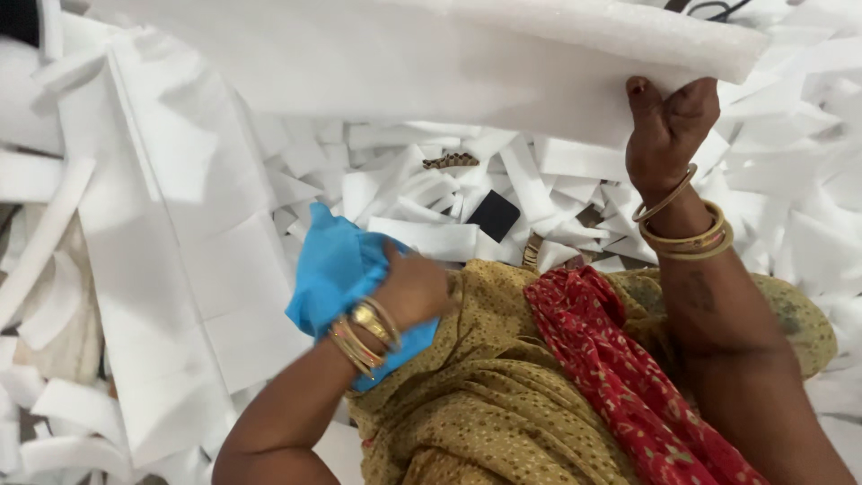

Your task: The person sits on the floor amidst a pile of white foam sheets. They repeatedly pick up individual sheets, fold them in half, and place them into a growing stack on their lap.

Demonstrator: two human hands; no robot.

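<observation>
Right hand clamped on white foam sheet, held up; left hand closed on blue cloth over the lap, foam scraps beyond.

The foam sheet lies across the top, at twelve o'clock, over the pile of foam strips. The right hand grips its near edge at two o'clock. The left hand sits at centre, on the cloth, which lies toward nine o'clock beside the lap.
</observation>
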